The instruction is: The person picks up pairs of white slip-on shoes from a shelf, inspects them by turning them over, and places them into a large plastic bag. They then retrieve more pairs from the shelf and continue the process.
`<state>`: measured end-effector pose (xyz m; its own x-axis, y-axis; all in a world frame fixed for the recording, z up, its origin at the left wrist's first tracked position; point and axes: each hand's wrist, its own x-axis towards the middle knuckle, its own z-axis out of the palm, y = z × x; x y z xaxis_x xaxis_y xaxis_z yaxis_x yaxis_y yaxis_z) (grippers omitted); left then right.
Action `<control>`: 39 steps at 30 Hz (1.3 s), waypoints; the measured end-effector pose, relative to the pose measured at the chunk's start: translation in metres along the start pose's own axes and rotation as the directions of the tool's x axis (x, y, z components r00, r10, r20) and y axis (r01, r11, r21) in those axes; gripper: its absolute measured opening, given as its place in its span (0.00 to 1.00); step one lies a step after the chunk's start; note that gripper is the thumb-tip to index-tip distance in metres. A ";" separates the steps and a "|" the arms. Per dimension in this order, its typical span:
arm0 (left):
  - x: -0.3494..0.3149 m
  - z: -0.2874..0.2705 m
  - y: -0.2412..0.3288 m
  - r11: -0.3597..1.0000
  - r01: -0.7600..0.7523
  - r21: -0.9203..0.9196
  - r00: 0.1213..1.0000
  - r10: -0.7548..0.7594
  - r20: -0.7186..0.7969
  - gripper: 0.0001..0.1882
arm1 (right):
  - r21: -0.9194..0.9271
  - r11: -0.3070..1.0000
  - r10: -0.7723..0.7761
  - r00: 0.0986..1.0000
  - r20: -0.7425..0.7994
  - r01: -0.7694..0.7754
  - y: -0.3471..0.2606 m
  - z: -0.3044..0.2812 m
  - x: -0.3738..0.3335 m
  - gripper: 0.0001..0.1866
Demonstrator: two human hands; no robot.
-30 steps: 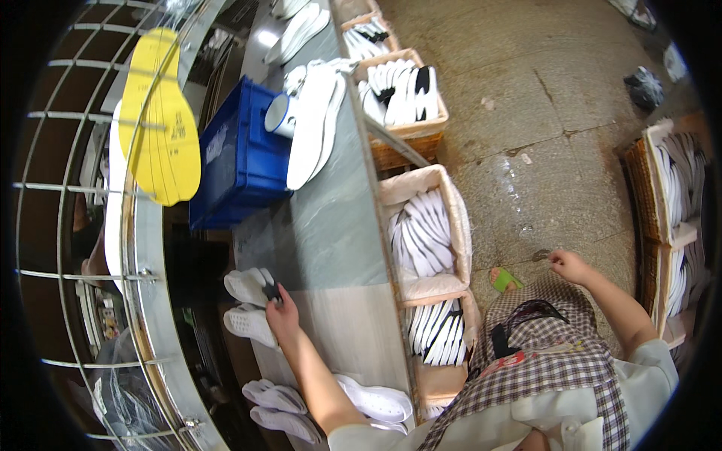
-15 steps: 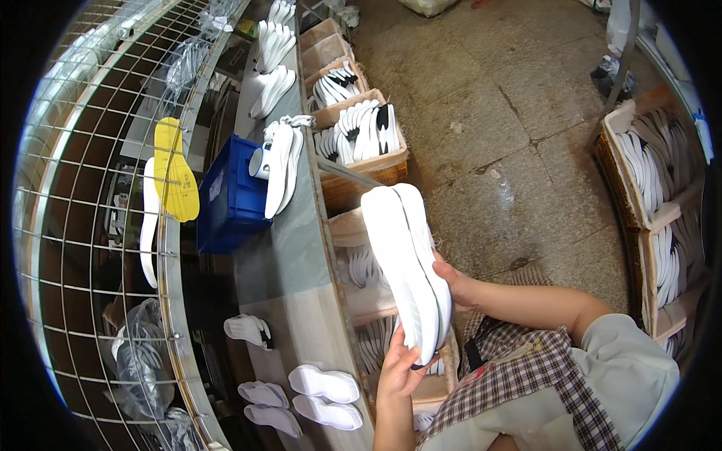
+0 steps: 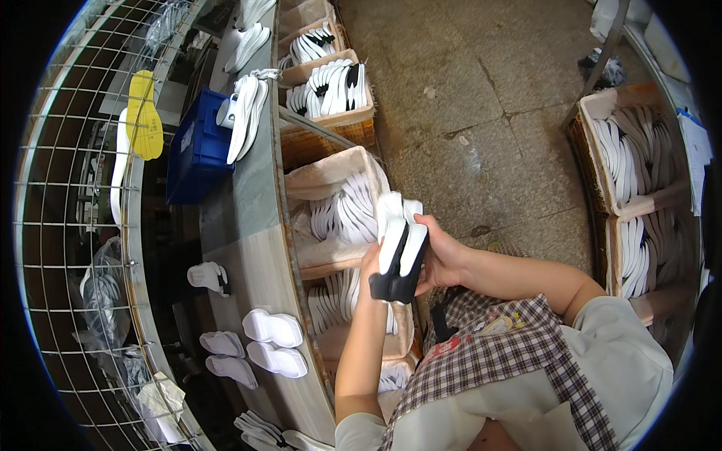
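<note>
A pair of white shoe soles point(image 3: 393, 244) with black parts at the near end is held up in front of my body, tilted so that the ends face me. My left hand point(image 3: 371, 263) grips the pair from its left side, partly hidden behind it. Along the other side, my right hand point(image 3: 442, 254) has its thumb and fingers closed round the soles. Just beyond my left hand, a cloth-lined basket point(image 3: 323, 174) holds a row of white soles point(image 3: 347, 209).
On the bench point(image 3: 259, 289) at my left lie white soles point(image 3: 274, 328) and a blue crate point(image 3: 197, 150). A yellow sole-shaped template point(image 3: 143, 116) hangs on the wire grid. More lined baskets point(image 3: 361, 120) stand beyond, and others point(image 3: 639, 210) at right.
Both hands have drawn the soles lower and turned them, so their black ends now show. The view has shifted, with bench and baskets appearing further left and higher.
</note>
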<state>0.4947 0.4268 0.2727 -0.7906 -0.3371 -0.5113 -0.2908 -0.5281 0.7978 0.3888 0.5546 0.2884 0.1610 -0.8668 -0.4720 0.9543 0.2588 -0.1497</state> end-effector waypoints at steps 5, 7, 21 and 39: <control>-0.013 -0.012 -0.014 0.838 -0.301 0.455 0.954 0.257 0.158 0.20 | 0.069 0.994 0.093 0.993 -0.069 -0.088 0.007 0.006 0.008 0.42; -0.018 -0.017 -0.013 0.914 -0.266 0.306 0.963 0.239 0.122 0.19 | 0.074 0.991 0.117 0.989 -0.096 -0.110 0.013 0.009 0.015 0.42; -0.027 -0.013 -0.009 0.964 -0.023 -0.264 0.993 -0.009 -0.119 0.20 | 0.116 0.987 0.134 0.970 -0.202 -0.112 0.021 0.017 0.027 0.39; -0.020 -0.014 -0.020 0.999 0.014 -0.035 0.976 -0.022 -0.216 0.18 | -0.184 0.982 0.019 0.995 -0.096 -0.036 0.012 0.004 0.018 0.36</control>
<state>0.5238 0.4335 0.2626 -0.6488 -0.4862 -0.5854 -0.2833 -0.5596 0.7788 0.4041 0.5402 0.2820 0.1536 -0.8168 -0.5560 0.8854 0.3636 -0.2895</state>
